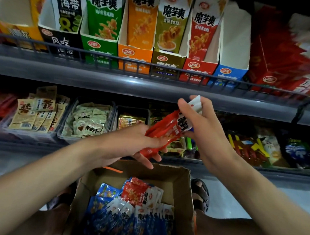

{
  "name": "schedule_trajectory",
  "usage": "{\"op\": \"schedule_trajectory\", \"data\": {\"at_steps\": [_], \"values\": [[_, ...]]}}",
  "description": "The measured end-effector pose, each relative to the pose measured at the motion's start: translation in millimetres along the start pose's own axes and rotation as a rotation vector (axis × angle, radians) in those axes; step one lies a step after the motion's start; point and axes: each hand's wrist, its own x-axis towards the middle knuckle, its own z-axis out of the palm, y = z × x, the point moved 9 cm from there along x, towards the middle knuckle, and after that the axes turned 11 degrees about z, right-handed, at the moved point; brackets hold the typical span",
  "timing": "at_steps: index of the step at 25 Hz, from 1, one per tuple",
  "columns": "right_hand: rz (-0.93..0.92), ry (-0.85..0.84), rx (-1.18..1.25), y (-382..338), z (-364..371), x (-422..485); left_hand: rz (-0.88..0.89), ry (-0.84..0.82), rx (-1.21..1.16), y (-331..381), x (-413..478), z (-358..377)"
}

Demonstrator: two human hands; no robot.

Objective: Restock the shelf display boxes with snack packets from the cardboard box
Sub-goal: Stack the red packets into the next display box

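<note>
The right hand (203, 133) is curled round the white upper ends of a sheaf of red packets (165, 130). The left hand (132, 143) holds the lower red ends between thumb and fingers. One sheaf, two hands: it slants up from the left hand to the right. It looks like four or five packets, though they overlap too closely for a sure count.

Directly below the hands stands one open cardboard box (185, 188). It holds two kinds of stock. A large mass of blue packets (121, 226) fills the near part, and a small stack of red-and-white packets (137, 193) lies at the far side. Two sandalled feet show, one on each side of the box; the right foot (199, 195) is the plainer.

Behind the sheaf is the lower shelf. To the left of the hands it carries three clear trays (68, 120): one of beige strip packets, one of pale square packets, and a darker one with gold packets.

Above the hands, behind a grey shelf rail (153, 83), seven narrow display boxes (100, 51) stand in a row. They run from yellow at the left through black, green, orange, olive and red to blue. The red display box (198, 70) stands above the right hand, well apart from the sheaf. The blue display box (228, 75) stands just to its right. One larger red carton (277, 72) ends the row.
</note>
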Motion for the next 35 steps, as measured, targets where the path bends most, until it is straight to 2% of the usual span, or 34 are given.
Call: {"op": "schedule_trajectory", "data": {"at_steps": [5, 8, 13, 17, 21, 27, 30, 33, 35], "values": [[-0.162, 0.006, -0.06, -22.6, 6.3, -9.8, -0.07, -0.106, -0.099, -1.2, -4.7, 9.9], [-0.206, -0.001, -0.091, -25.8, 13.0, -15.2, -0.084, -0.082, -0.094, -3.9, -3.6, 13.1], [-0.185, 0.044, 0.038, -17.1, 6.9, -10.8, -0.06, 0.067, 0.013, -7.3, 5.1, 7.2], [-0.191, 0.029, -0.017, -15.3, 10.9, -9.6, -0.043, 0.08, 0.05, -7.0, 8.4, 9.4], [-0.241, 0.093, 0.028, -24.3, 2.3, -11.2, 0.001, 0.098, -0.058, 2.4, 7.4, 6.7], [-0.218, 0.159, 0.022, -17.2, 5.0, -11.5, 0.031, 0.117, 0.197, 0.3, 13.7, 12.1], [-0.204, 0.169, 0.017, -15.2, 5.6, -13.7, 0.047, 0.129, 0.206, 2.3, 16.3, 9.5], [-0.194, 0.128, -0.011, -18.4, 6.9, -14.8, 0.022, 0.131, 0.127, 2.4, 16.7, 9.7], [-0.187, 0.04, -0.05, -24.2, 8.2, -13.6, 0.026, 0.148, 0.089, 4.3, 17.0, 6.3]]}}
